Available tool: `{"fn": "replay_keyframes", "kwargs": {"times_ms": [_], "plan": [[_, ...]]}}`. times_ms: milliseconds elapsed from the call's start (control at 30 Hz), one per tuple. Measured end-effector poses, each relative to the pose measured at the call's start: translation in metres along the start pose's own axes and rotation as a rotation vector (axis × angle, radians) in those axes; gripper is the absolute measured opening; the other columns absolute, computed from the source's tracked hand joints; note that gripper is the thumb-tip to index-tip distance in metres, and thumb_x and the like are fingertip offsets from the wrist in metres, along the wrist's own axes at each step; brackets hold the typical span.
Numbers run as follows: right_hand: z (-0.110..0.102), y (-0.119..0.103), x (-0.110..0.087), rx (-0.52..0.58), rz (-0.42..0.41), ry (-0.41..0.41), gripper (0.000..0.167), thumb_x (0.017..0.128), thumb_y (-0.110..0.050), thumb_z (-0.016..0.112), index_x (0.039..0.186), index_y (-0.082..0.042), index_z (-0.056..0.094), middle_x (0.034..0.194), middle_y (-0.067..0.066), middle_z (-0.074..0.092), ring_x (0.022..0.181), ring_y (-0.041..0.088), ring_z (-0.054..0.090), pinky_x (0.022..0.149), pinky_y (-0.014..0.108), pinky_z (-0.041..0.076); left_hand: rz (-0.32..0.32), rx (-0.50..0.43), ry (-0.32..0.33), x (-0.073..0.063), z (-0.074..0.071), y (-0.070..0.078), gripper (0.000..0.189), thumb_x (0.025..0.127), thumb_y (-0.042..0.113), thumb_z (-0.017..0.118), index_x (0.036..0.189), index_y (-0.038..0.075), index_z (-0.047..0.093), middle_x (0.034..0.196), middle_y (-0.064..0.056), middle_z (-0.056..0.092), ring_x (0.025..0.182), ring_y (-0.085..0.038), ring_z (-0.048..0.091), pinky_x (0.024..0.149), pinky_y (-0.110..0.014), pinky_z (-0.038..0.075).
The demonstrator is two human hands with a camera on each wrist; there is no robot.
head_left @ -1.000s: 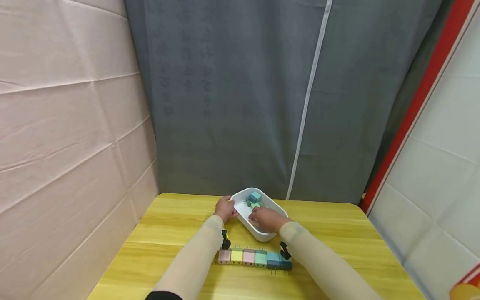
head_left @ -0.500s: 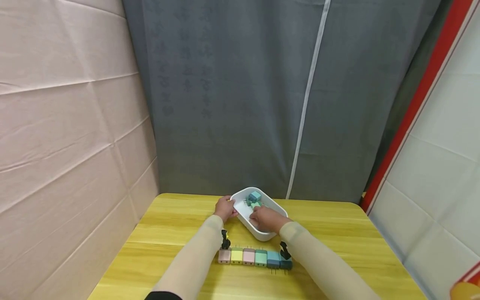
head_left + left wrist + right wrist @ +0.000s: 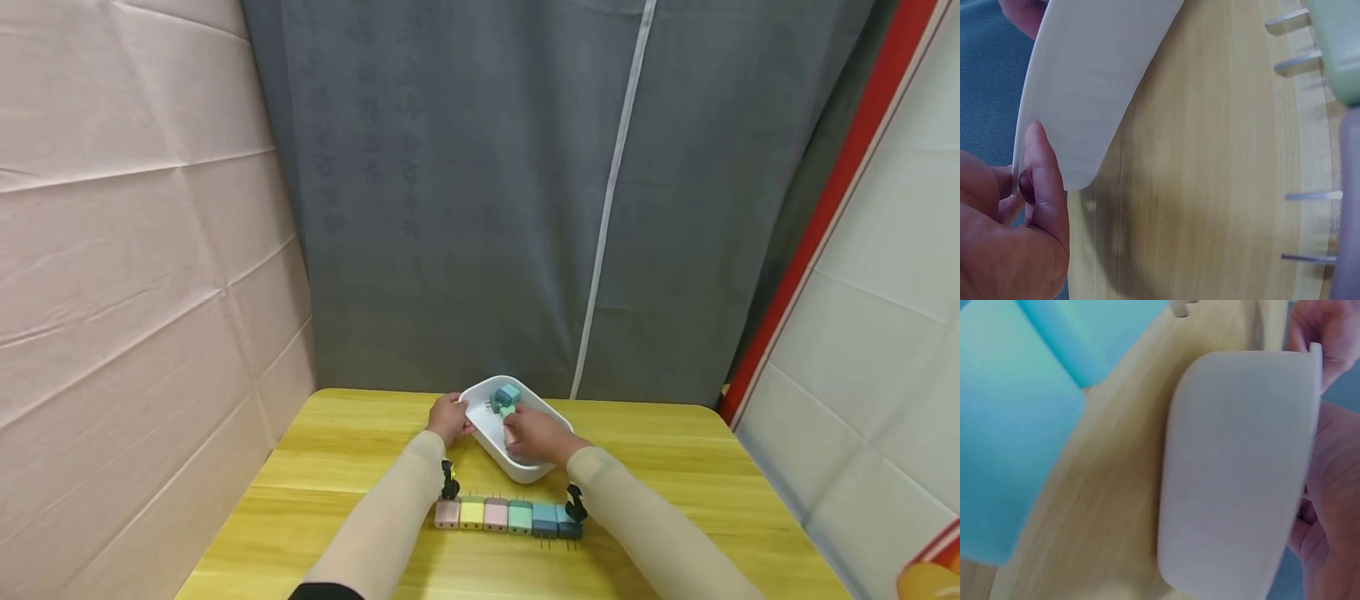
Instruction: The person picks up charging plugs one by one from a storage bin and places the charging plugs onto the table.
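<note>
My left hand pinches the near-left rim of a white plastic tray; the left wrist view shows thumb and fingers on either side of that rim. Inside the tray is my right hand, its fingers curled around what looks like a pale pink block, mostly hidden. Beyond those fingertips lie a light green block and a blue block, with thin pins showing beside them. In the right wrist view, the tray's wall hides most of the fingers.
On the wooden table, a row of pronged blocks runs below the tray: pink, yellow, another pink, green and blue. A grey curtain hangs behind the far edge.
My right fingers have shifted slightly up and away inside the tray, and the pale pink block has moved with them. The left hand still holds the rim.
</note>
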State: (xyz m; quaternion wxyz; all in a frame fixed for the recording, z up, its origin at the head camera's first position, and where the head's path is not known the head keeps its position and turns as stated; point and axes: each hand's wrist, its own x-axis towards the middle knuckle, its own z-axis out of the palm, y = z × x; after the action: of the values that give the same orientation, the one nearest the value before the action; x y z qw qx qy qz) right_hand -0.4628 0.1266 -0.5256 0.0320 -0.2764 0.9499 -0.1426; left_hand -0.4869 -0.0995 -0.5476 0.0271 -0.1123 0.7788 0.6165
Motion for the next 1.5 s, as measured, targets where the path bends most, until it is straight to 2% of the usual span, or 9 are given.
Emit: {"fn": "replay_keyframes", "kwargs": {"times_ms": [133,300,700,1000,1267,1500], "plan": [[-0.007,0.001,-0.003,0.053,0.007,0.046,0.052,0.095,-0.034,0.092,0.138,-0.010,0.076,0.117,0.001,0.065,0.097,0.018,0.060,0.097,0.039,0.062,0.000,0.008,0.001,-0.005,-0.002,0.004,0.044,0.117,0.017,0.056,0.159,0.002,0.056,0.086,-0.014,0.064,0.064,-0.015,0.062,0.076,-0.036,0.069],[-0.018,-0.001,-0.013,0.117,0.040,0.060,0.053,0.094,-0.031,0.092,0.138,-0.008,0.075,0.119,0.004,0.061,0.099,0.022,0.061,0.093,0.039,0.064,0.005,0.010,0.006,-0.006,-0.002,0.007,0.044,0.117,0.017,0.056,0.159,0.002,0.056,0.085,-0.013,0.063,0.063,-0.015,0.061,0.074,-0.034,0.069],[-0.038,-0.008,-0.055,0.154,0.019,0.104,0.046,0.089,-0.030,0.096,0.125,-0.011,0.073,0.111,0.001,0.062,0.094,0.020,0.059,0.084,0.038,0.062,0.014,0.002,0.001,-0.001,0.004,0.001,0.042,0.117,0.015,0.056,0.156,0.001,0.058,0.073,-0.008,0.058,0.060,-0.014,0.059,0.074,-0.036,0.069],[-0.043,-0.003,-0.087,0.136,0.016,0.122,0.042,0.089,-0.033,0.096,0.121,-0.014,0.074,0.105,-0.002,0.060,0.090,0.016,0.056,0.075,0.031,0.056,0.011,0.005,-0.003,0.000,0.006,0.000,0.042,0.117,0.016,0.056,0.157,0.003,0.058,0.073,-0.008,0.060,0.059,-0.015,0.060,0.070,-0.033,0.068],[-0.042,0.005,-0.111,0.149,0.043,0.138,0.039,0.090,-0.029,0.095,0.120,-0.015,0.075,0.106,-0.003,0.062,0.092,0.017,0.056,0.076,0.031,0.056,0.016,-0.005,-0.003,-0.001,0.006,0.000,0.042,0.117,0.016,0.055,0.157,0.003,0.058,0.073,-0.008,0.059,0.060,-0.015,0.061,0.070,-0.033,0.068],[-0.044,0.010,-0.132,0.146,0.010,0.130,0.040,0.091,-0.028,0.095,0.122,-0.011,0.076,0.103,-0.004,0.060,0.088,0.016,0.055,0.072,0.028,0.053,0.018,-0.011,0.002,-0.002,0.006,0.001,0.041,0.117,0.016,0.055,0.156,0.003,0.059,0.071,-0.008,0.059,0.059,-0.014,0.060,0.067,-0.032,0.068]]}}
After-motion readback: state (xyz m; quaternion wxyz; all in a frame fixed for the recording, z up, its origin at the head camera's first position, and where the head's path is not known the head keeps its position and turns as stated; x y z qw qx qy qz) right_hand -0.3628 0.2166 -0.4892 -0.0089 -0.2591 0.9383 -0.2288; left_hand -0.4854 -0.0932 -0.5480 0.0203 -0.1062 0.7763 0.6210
